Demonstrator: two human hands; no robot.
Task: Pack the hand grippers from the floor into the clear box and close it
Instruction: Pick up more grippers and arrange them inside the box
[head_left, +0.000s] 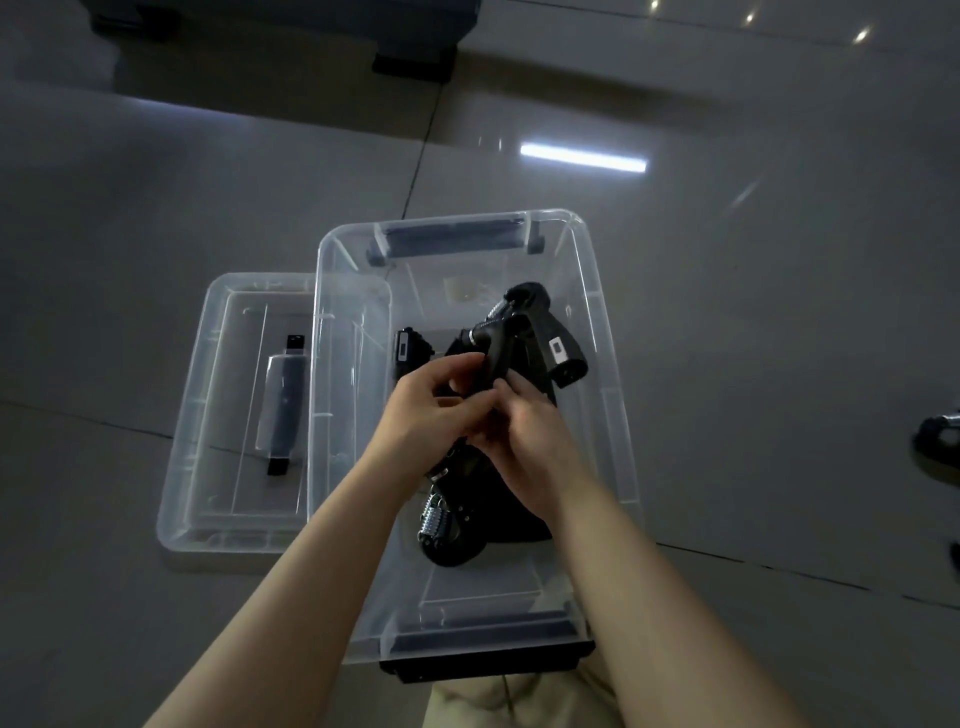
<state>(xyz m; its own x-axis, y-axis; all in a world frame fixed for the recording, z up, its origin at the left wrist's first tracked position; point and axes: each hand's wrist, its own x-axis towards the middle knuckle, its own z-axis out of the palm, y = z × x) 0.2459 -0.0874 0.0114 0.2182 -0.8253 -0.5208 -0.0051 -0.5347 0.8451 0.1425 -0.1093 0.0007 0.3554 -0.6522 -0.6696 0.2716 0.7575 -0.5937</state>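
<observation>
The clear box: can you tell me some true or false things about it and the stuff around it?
1. The clear box has its lid on. False: it is open, and the lid lies on the floor beside it.
2. Both hands are over the box. True: the left hand and right hand hold one black hand gripper together.
3. The box has nothing in it. False: more black hand grippers lie inside, one with a shiny spring.
4. Something dark still lies on the floor at the right edge. True, though it is cut off.
</observation>
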